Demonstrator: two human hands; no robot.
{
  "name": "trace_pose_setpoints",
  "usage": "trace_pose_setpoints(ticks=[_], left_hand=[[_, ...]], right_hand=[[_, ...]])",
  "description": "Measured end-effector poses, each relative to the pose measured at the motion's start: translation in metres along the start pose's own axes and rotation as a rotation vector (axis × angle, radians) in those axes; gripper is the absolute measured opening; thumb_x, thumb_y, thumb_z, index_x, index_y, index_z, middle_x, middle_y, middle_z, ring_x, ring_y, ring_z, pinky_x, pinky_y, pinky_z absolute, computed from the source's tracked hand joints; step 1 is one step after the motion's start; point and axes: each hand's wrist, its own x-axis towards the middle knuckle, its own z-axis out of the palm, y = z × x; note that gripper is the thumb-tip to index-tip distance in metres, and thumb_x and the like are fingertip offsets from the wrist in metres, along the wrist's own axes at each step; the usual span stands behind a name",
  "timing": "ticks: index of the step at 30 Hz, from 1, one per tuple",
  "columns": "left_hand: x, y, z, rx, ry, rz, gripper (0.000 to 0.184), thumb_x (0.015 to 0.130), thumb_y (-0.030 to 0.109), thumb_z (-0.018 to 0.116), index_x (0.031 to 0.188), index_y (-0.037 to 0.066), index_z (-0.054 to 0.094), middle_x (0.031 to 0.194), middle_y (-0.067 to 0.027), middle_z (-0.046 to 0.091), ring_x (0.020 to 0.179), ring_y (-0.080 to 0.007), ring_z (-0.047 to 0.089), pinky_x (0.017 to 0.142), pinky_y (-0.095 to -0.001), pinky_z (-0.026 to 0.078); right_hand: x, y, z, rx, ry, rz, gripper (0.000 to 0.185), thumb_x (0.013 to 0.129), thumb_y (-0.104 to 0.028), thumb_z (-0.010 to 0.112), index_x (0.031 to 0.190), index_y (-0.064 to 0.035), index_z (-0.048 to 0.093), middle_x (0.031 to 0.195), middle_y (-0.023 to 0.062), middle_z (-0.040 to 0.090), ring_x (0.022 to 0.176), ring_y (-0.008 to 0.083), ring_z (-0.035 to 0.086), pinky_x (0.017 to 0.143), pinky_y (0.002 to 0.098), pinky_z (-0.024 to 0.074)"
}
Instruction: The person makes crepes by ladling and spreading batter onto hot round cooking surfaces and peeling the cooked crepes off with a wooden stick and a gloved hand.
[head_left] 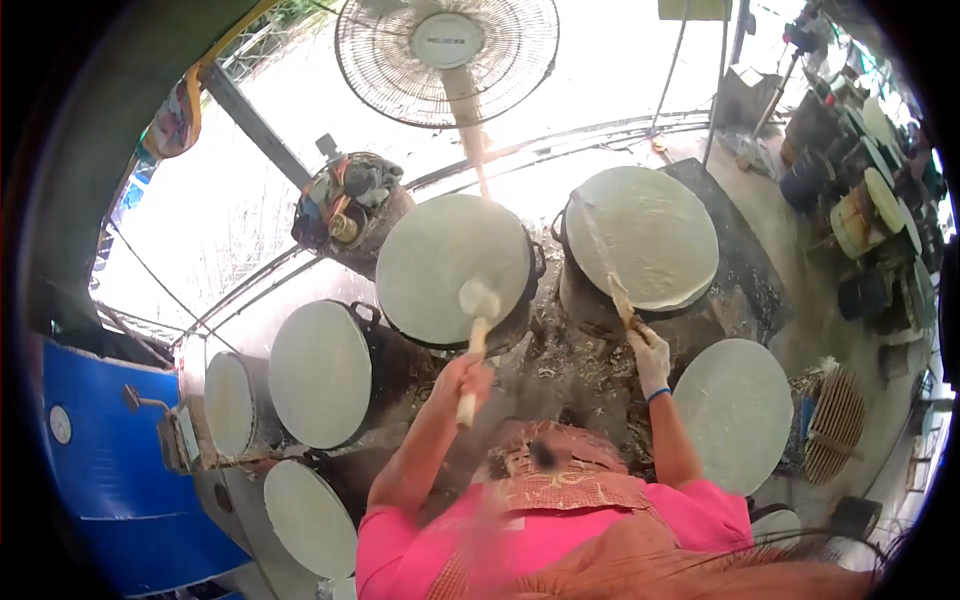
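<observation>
Fingers closed, the left hand (466,384) grips a ladle (478,334) over one pot (516,326), the gloved right hand (650,358) a stick (622,300) over another pot (578,292).

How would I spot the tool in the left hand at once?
Find the big fan at the top. Below it is a round, pale-topped vat, with the left hand at its near edge gripping the tool. The tool's head is rounded, unlike the long, narrow stick in the right hand.
</observation>
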Motion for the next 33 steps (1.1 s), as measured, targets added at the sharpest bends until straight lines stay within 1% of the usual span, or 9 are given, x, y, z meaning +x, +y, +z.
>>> trace_pose_setpoints(ticks=[5, 7, 9, 12, 20, 25, 28, 30, 33], left_hand=[[0.125, 0.022, 0.087, 0.794, -0.213, 0.186, 0.034, 0.094, 0.029, 0.045, 0.064, 0.015, 0.037, 0.051, 0.0067, 0.032, 0.039, -0.0050, 0.031, 0.034, -0.0205, 0.026], [0.194, 0.031, 0.105, 0.607, -0.206, 0.147, 0.026, 0.088, 0.014, 0.054, 0.071, 0.013, 0.035, 0.051, 0.0059, 0.032, 0.039, -0.0068, 0.031, 0.035, -0.0217, 0.027], [0.259, 0.039, 0.126, 0.294, 0.082, -0.041, 0.022, 0.087, 0.009, 0.053, 0.075, 0.012, 0.034, 0.052, 0.0043, 0.032, 0.039, -0.0074, 0.032, 0.033, -0.0219, 0.027], [0.303, 0.039, 0.130, 0.439, 0.170, 0.068, 0.019, 0.086, 0.006, 0.049, 0.079, 0.011, 0.033, 0.054, 0.0024, 0.032, 0.038, -0.0079, 0.032, 0.032, -0.0222, 0.028], [0.283, 0.061, 0.124, 0.368, 0.164, 0.002, 0.019, 0.087, 0.006, 0.049, 0.079, 0.011, 0.032, 0.054, 0.0020, 0.031, 0.038, -0.0087, 0.033, 0.033, -0.0225, 0.028], [0.283, 0.064, 0.125, 0.364, 0.159, 0.024, 0.022, 0.088, 0.006, 0.049, 0.074, 0.011, 0.034, 0.054, 0.0028, 0.033, 0.038, -0.0078, 0.033, 0.033, -0.0226, 0.029], [0.277, 0.096, 0.116, -0.004, -0.037, -0.247, 0.023, 0.089, 0.010, 0.050, 0.071, 0.011, 0.035, 0.053, 0.0032, 0.036, 0.039, -0.0077, 0.035, 0.033, -0.0234, 0.030], [0.251, 0.134, 0.102, -0.240, -0.432, -0.669, 0.022, 0.091, 0.014, 0.049, 0.072, 0.010, 0.038, 0.052, 0.0028, 0.036, 0.040, -0.0079, 0.037, 0.033, -0.0230, 0.032], [0.206, 0.136, 0.072, 0.218, -0.425, -0.339, 0.028, 0.095, 0.017, 0.043, 0.070, 0.007, 0.042, 0.056, -0.0002, 0.038, 0.042, -0.0082, 0.038, 0.033, -0.0217, 0.032]], right_hand=[[0.011, 0.023, -0.018, 0.038, 0.099, 0.085, 0.035, 0.084, -0.016, 0.061, 0.116, -0.0004, 0.062, 0.091, 0.0031, 0.065, 0.079, 0.0094, 0.055, 0.072, 0.0221, 0.0430], [0.004, 0.012, -0.015, 0.044, 0.124, 0.159, 0.038, 0.084, -0.020, 0.061, 0.117, -0.0018, 0.062, 0.091, 0.0053, 0.067, 0.081, 0.0117, 0.057, 0.073, 0.0242, 0.0435], [0.011, 0.001, -0.005, -0.006, 0.152, 0.143, 0.038, 0.084, -0.020, 0.061, 0.116, -0.0015, 0.062, 0.093, 0.0067, 0.068, 0.083, 0.0128, 0.058, 0.075, 0.0248, 0.0438], [0.023, -0.008, 0.007, -0.074, 0.149, 0.132, 0.037, 0.084, -0.021, 0.060, 0.116, -0.0026, 0.062, 0.095, 0.0106, 0.069, 0.086, 0.0140, 0.060, 0.078, 0.0258, 0.0439], [0.014, -0.049, 0.019, -0.921, 0.166, 0.020, 0.027, 0.087, -0.031, 0.058, 0.102, -0.0102, 0.066, 0.085, 0.0205, 0.065, 0.080, 0.0371, 0.063, 0.070, 0.0439, 0.0485], [0.021, -0.045, 0.051, -0.610, 0.162, -0.002, 0.029, 0.084, -0.036, 0.059, 0.097, -0.0115, 0.067, 0.084, 0.0192, 0.065, 0.082, 0.0364, 0.063, 0.072, 0.0442, 0.0479], [0.019, -0.064, 0.043, -0.885, 0.133, 0.064, 0.029, 0.084, -0.034, 0.058, 0.100, -0.0113, 0.067, 0.087, 0.0208, 0.064, 0.085, 0.0372, 0.062, 0.074, 0.0420, 0.0481], [0.022, -0.065, 0.035, -0.786, 0.136, 0.098, 0.030, 0.084, -0.032, 0.058, 0.104, -0.0104, 0.066, 0.091, 0.0214, 0.064, 0.089, 0.0369, 0.062, 0.076, 0.0399, 0.0480], [0.019, -0.051, 0.044, -0.594, 0.163, 0.110, 0.032, 0.085, -0.031, 0.058, 0.106, -0.0086, 0.065, 0.095, 0.0221, 0.064, 0.091, 0.0358, 0.061, 0.077, 0.0387, 0.0476]])
